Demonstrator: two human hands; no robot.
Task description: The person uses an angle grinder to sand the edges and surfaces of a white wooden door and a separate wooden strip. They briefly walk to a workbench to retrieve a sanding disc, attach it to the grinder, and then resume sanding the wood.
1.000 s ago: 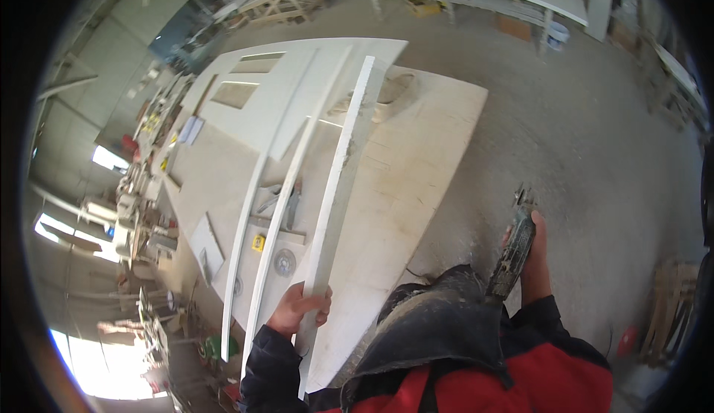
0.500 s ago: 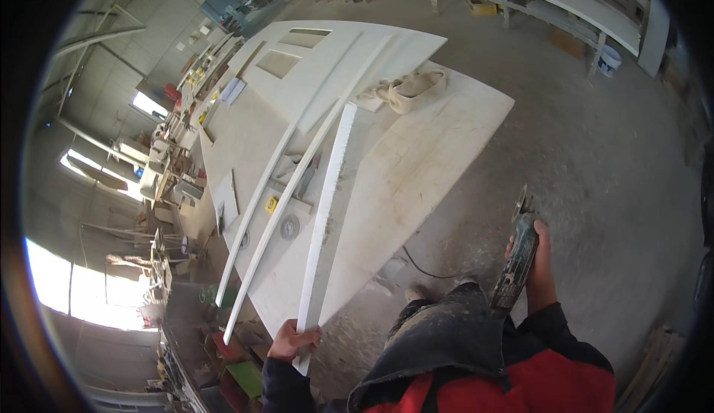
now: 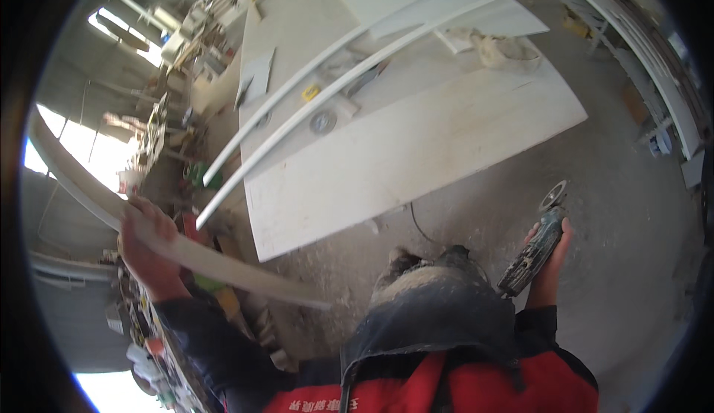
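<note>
My left hand (image 3: 152,246), raised at the left, is closed around a long pale strip of board (image 3: 238,270). The strip is tilted across the view and blurred by motion, off the table. On the right, my right hand (image 3: 555,260) grips the body of a dark green, dusty angle grinder (image 3: 532,257). Its round disc (image 3: 554,194) points away from me, over the floor. Whether the disc is turning, I cannot tell. Two long white strips (image 3: 221,199) lie on the big dusty table (image 3: 357,182), their near ends sticking out past its edge.
On the table are a yellow tape measure (image 3: 311,92), a loose grey disc (image 3: 323,121), a crumpled beige cloth (image 3: 506,52) and white panels. A cord (image 3: 418,223) hangs by the table's near edge. Another bench (image 3: 654,49) stands at right; clutter lines the left wall.
My left hand has lifted the strip off the table and swung it left, turning it crosswise. My right hand, still holding the grinder, has shifted slightly right. The view has turned.
</note>
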